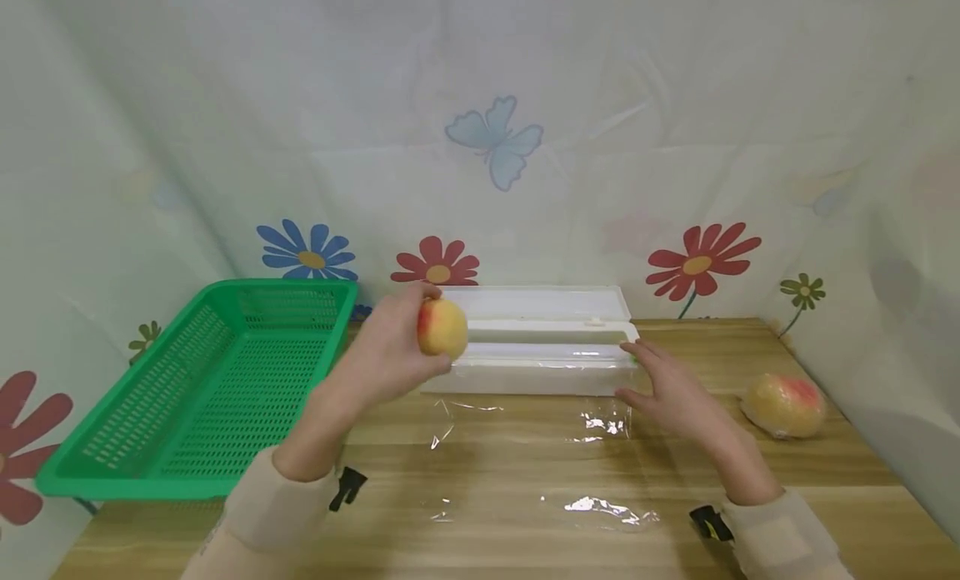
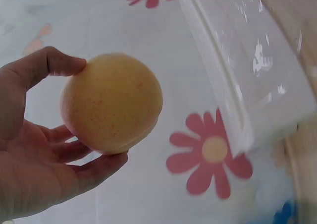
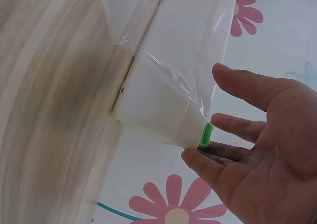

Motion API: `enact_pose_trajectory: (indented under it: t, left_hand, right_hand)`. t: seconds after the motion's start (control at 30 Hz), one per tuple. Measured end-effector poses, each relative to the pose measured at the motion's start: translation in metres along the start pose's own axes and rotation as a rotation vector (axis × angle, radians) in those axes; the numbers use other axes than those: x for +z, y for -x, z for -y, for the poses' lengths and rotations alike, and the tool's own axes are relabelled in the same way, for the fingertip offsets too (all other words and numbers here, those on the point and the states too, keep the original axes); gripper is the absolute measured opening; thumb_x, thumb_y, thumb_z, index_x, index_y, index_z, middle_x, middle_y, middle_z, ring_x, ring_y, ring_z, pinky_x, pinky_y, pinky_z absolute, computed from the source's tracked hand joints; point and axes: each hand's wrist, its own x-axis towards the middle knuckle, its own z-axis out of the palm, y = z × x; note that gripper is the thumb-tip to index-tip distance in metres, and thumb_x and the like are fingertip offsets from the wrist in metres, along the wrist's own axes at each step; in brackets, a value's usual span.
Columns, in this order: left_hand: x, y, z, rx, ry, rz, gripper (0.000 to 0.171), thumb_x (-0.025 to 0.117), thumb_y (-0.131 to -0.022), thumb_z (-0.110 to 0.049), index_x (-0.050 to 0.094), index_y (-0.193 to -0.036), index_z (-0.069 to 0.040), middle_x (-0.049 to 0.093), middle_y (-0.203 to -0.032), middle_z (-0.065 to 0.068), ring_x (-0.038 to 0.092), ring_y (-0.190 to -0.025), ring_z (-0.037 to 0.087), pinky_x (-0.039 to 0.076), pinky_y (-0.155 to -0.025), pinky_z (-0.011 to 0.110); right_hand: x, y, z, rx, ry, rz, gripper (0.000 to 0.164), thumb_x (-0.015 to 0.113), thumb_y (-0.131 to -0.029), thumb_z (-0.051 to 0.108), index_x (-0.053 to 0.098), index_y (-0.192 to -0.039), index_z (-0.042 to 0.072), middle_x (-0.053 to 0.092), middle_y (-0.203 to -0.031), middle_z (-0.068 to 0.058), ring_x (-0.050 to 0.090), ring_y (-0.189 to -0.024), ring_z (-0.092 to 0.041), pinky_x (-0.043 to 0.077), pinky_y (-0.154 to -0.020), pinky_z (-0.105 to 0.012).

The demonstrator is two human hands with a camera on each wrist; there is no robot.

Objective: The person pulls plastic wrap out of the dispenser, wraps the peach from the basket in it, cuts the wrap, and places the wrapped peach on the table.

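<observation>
My left hand (image 1: 386, 342) grips a yellow and red peach (image 1: 446, 330) between thumb and fingers, raised in front of the left end of a white cling film box (image 1: 525, 380). Its skin shows yellow with fine red specks in the left wrist view. The box lid (image 1: 532, 302) stands tipped back, and a roll of film (image 1: 540, 352) lies inside. From it, clear cling film (image 1: 600, 507) spreads over the table toward me. My right hand (image 1: 671, 392) is at the box's right end, fingers fairly straight, fingertips beside a green tab (image 3: 206, 134).
A green plastic basket (image 1: 198, 487) stands on the left. At the right of the wooden table (image 1: 847, 513) sits another peach (image 1: 783, 407), wrapped in film. A flower-printed curtain (image 1: 570, 213) hangs behind the table and along both sides.
</observation>
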Motion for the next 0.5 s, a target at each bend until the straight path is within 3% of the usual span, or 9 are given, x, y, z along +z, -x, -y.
enact_pose_trajectory:
  t: [0.17, 0.5]
  left_hand:
    - [0.031, 0.008, -0.012, 0.003, 0.096, 0.096, 0.071, 0.088, -0.071, -0.013, 0.054, -0.133, -0.006, 0.061, -0.112, 0.005, 0.055, -0.102, 0.024, 0.055, -0.081, 0.039]
    - [0.078, 0.017, -0.027, 0.155, 0.119, 0.220, 0.065, 0.084, -0.071, -0.013, 0.059, -0.131, -0.005, 0.054, -0.122, 0.006, 0.053, -0.107, 0.023, 0.051, -0.087, 0.036]
  right_hand:
    - [-0.003, 0.000, 0.004, -0.005, -0.007, -0.004, 0.072, 0.078, -0.093, 0.018, 0.041, -0.147, -0.012, 0.038, -0.149, -0.040, 0.037, -0.135, -0.058, 0.032, -0.107, -0.070]
    - [-0.008, 0.009, 0.019, 0.018, -0.009, -0.063, 0.072, 0.079, -0.092, 0.016, 0.040, -0.146, -0.012, 0.042, -0.147, -0.036, 0.044, -0.131, -0.055, 0.037, -0.104, -0.070]
